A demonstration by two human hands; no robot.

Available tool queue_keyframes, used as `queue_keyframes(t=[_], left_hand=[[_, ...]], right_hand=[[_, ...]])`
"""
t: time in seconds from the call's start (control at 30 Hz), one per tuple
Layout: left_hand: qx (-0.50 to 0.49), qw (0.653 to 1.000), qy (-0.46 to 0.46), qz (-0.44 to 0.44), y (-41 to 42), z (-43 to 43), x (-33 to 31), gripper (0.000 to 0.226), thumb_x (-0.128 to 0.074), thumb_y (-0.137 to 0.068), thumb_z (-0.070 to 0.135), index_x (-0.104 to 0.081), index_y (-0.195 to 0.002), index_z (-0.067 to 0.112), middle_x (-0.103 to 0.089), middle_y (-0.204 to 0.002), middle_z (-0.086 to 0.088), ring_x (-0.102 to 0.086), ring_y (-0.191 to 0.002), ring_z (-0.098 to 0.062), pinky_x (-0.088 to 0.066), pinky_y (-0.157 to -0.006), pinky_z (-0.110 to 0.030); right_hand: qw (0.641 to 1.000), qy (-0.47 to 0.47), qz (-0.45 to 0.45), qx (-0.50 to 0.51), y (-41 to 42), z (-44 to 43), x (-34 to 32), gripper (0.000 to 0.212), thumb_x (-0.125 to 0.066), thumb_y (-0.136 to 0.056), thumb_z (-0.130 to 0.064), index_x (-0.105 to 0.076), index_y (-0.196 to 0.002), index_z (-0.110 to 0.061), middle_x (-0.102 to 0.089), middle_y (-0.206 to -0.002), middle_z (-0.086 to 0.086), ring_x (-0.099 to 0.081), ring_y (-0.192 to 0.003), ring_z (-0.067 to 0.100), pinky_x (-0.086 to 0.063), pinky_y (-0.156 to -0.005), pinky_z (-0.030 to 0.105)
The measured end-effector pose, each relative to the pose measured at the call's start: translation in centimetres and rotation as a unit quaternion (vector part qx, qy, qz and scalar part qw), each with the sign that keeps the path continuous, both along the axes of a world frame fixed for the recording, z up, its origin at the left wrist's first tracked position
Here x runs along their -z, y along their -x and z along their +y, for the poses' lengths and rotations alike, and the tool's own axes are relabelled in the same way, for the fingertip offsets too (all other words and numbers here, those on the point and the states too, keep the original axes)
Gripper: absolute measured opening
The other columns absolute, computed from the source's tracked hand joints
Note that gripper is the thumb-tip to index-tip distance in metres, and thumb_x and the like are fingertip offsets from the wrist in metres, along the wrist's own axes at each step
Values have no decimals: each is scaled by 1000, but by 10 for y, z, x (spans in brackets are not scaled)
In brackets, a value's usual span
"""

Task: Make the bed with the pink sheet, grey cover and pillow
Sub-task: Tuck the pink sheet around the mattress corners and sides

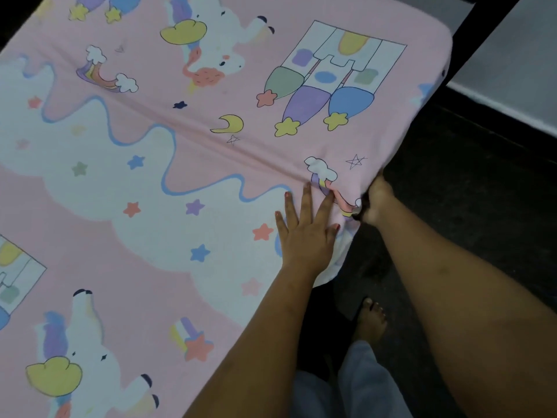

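Nearest, a bare foot (369, 322) is standing on the dark floor (467, 191) below both grips, beside the edge of the bed. Just above it, the left grip (306, 233) is lying released, palm down with fingers spread, pressing the pink sheet (180, 164) flat onto the top of the bed, which the sheet is hiding. Just to the right of that, the right grip (376, 203) is clenching a bunch of the sheet's hanging edge and drawing it over the side; its fingertips are hiding in the folds. The sheet is looking light, thin and limp: it is gathering into soft folds at the right grip, and a long crease (211, 137) is running away up-left from the left grip. It is probably sliding easily, so pinning with one flat palm while tugging the hem with the other is looking sensible. The best hold is the loose edge below the bed's side, not the taut printed top. Beyond the grips the sheet is wrapping the far rounded corner (440, 40). The grey cover and pillow are not showing.
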State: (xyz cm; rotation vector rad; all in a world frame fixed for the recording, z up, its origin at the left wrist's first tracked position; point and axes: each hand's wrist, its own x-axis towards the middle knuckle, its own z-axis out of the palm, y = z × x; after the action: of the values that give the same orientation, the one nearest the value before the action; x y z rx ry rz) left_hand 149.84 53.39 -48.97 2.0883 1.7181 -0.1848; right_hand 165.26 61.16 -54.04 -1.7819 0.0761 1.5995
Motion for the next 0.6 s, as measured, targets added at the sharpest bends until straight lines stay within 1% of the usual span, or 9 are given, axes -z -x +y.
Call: queue_keyframes(t=[0.07, 0.13, 0.23, 0.3, 0.37, 0.43, 0.47, 0.53, 0.6], left_hand=[[-11, 999, -48, 12, -5, 3, 5, 62, -10, -94, 58, -29, -147, 32, -19, -157, -8, -19, -141, -43, -24, -106, -61], [-19, 998, -60, 19, -10, 6, 10, 63, -15, -93, 59, -35, -145, 29, -28, -154, -8, -28, -138, -43, -31, -101, -62], [-15, 999, -46, 16, -20, 12, 7, 67, -10, -90, 59, -20, -150, 32, -13, -159, -6, -12, -144, -39, -18, -109, -60], [-17, 999, -47, 4, -30, 17, 6, 68, -4, -89, 59, -12, -151, 33, -4, -160, -5, -2, -146, -36, -8, -112, -57], [-20, 998, -57, -5, -41, 24, 5, 65, -7, -90, 57, -10, -151, 34, -3, -160, -5, 1, -146, -33, -3, -112, -57], [-17, 998, -57, -5, -51, 29, 8, 59, -14, -95, 55, -5, -150, 36, 3, -160, -2, 7, -146, -30, 2, -113, -55], [-17, 998, -56, -5, -55, 32, 9, 57, -20, -98, 53, -4, -150, 37, 5, -160, -1, 9, -146, -30, 3, -113, -55], [-23, 998, -58, -2, -63, 35, 10, 57, -29, -100, 48, -4, -150, 38, 6, -160, -1, 10, -146, -30, 4, -113, -56], [-28, 998, -60, 3, -69, 37, 9, 56, -30, -100, 45, -5, -150, 39, 7, -160, 0, 11, -146, -30, 3, -112, -56]], right_hand=[[999, -9, -6, 35, -1, 10, -6, 37, -40, -98, -34, -62, -120, -15, -68, -113, 7, -65, -99, 27, -55, -81, 41], [996, -45, -31, 73, -4, 18, -7, 29, -37, -99, -20, -56, -120, -10, -67, -108, 5, -64, -93, 22, -56, -74, 35], [981, -65, -131, 129, -11, 19, -4, 22, -35, -97, -10, -49, -113, -7, -55, -105, 7, -56, -91, 19, -50, -81, 33], [970, -54, -154, 177, -23, 21, -1, 13, -31, -97, -9, -44, -97, -12, -49, -94, 4, -50, -79, 15, -45, -67, 26], [967, -49, -141, 209, -40, 27, 0, 14, -28, -99, -13, -41, -102, -15, -45, -84, 2, -41, -64, 13, -37, -51, 21], [974, -42, -151, 163, -56, 34, -5, 18, -30, -102, -19, -45, -111, -15, -47, -80, 3, -39, -57, 11, -35, -45, 21], [980, -44, -140, 134, -63, 36, -5, 23, -34, -102, -27, -47, -116, -15, -51, -85, 5, -45, -61, 13, -39, -48, 22], [995, -25, -73, 59, -68, 36, -3, 49, -38, -96, -53, -46, -129, -19, -56, -107, 7, -57, -88, 22, -51, -68, 34], [999, 10, 10, -31, -63, 34, 1, 77, -39, -76, -80, -48, -132, -27, -57, -122, 2, -55, -108, 28, -48, -88, 52]])
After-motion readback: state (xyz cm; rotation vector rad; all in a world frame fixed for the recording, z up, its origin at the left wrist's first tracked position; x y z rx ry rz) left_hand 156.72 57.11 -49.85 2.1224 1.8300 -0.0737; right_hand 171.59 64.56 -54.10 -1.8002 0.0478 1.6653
